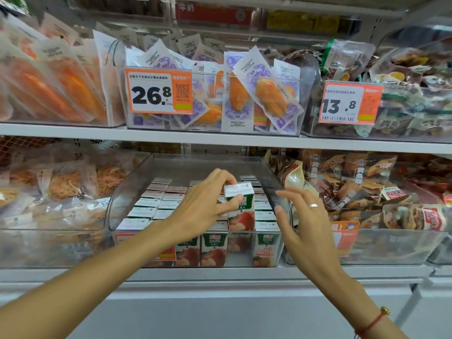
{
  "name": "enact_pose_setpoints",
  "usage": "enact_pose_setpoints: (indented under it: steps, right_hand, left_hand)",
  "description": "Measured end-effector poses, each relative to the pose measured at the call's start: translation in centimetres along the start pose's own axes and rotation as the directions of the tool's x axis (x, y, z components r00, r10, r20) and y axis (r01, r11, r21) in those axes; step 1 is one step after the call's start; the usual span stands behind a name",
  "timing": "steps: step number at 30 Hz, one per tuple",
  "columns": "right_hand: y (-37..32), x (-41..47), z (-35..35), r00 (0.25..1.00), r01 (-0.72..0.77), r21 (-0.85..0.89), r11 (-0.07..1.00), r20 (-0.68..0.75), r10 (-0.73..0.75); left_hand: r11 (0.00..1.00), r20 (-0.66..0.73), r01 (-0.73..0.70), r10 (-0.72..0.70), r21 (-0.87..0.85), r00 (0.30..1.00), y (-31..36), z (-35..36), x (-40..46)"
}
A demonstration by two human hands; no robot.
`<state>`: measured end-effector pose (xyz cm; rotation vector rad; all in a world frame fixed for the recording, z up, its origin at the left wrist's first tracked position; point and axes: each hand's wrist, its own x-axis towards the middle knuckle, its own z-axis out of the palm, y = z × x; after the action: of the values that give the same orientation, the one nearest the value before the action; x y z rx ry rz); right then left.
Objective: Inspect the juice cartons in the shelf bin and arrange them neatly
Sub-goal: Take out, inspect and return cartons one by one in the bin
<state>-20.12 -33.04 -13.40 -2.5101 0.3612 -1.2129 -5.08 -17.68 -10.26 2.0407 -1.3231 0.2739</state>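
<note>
Left hand (205, 199) grips raised carton (241, 204), hiding cartons behind | right hand (305, 216) spread, empty

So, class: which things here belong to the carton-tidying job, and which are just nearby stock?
Job:
left hand gripping the raised juice carton
right hand, open beside it
clear bin
carton rows

Nearby:
crab stick packets
26.8 price tag
brown snack bags

White lower shelf (220, 271), clear bin (127, 192) of cartons under the left hand (205, 204) — snack bins (391, 245) either side
</note>
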Motion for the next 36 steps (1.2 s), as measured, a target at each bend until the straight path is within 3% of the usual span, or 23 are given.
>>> enact_pose_setpoints:
  steps: [2,4,6,8,12,14,19,23,25,28,36]
  right_hand:
    - [-2.4,0.4,-0.3,0.992,-0.075,0.193,0.978,0.115,0.054]
    - [-4.7,0.6,-0.4,0.939,-0.248,0.389,0.887,0.32,0.123]
    - [-6.2,0.3,0.0,0.864,-0.42,0.541,0.729,0.484,0.139]
    - [-6.9,-0.3,0.6,0.824,-0.497,0.563,0.66,0.545,0.157]
    - [-7.7,-1.7,1.7,0.771,-0.587,0.557,0.588,0.607,0.194]
    - [-7.9,-2.2,2.3,0.73,-0.647,0.562,0.515,0.652,0.205]
    - [-8.3,-3.9,3.4,0.69,-0.698,0.54,0.47,0.683,0.24]
    - [-8.1,-4.2,3.2,0.68,-0.716,0.52,0.466,0.669,0.299]
    - [-8.0,-4.3,2.9,0.677,-0.721,0.511,0.468,0.663,0.319]
    - [-7.6,-4.5,2.2,0.668,-0.724,0.492,0.484,0.676,0.312]
    - [-6.1,-3.6,-0.1,0.557,-0.771,0.417,0.481,0.808,0.193]
  left_hand:
    - [0.975,-0.196,0.033,-0.078,-0.221,0.977,1.0,0.1,-1.1]
    - [0.879,-0.262,0.088,-0.234,-0.469,0.936,2.2,0.0,-2.0]
    - [0.72,-0.207,0.159,-0.393,-0.676,0.896,3.3,-0.1,-3.2]
    - [0.553,-0.111,0.244,-0.531,-0.797,0.84,4.0,-0.3,-4.8]
    - [0.337,0.102,0.416,-0.662,-0.845,0.743,3.8,-1.0,-7.8]
    - [0.279,0.17,0.44,-0.649,-0.854,0.742,3.6,-1.3,-9.2]
    - [0.257,0.249,0.467,-0.584,-0.846,0.773,3.2,-1.0,-12.1]
    - [0.334,0.172,0.425,-0.579,-0.841,0.797,3.8,-0.4,-11.8]
    - [0.325,0.152,0.394,-0.575,-0.86,0.804,4.2,0.0,-11.5]
    - [0.347,0.121,0.368,-0.565,-0.862,0.816,4.5,0.8,-11.5]
    - [0.314,0.12,0.359,-0.583,-0.879,0.804,3.9,1.2,-10.9]
